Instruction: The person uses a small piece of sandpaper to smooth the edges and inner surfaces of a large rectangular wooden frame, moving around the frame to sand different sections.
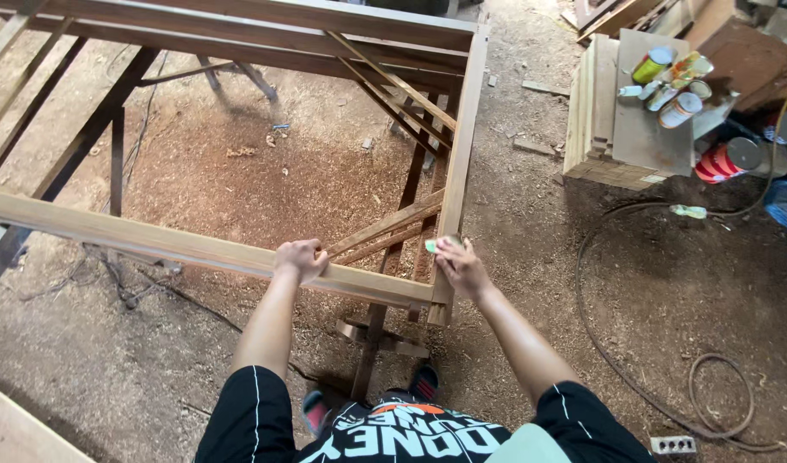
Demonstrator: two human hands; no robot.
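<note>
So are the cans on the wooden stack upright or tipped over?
Tipped: the cans lie on their sides atop the wooden stack, ends facing sideways.

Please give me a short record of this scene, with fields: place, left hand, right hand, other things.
place: workshop with sawdust floor
left hand: left hand grips the near rail of the wooden frame
right hand: right hand presses a small pale pad on the frame corner
other things: cans on stacked boards; hose on the floor
</note>
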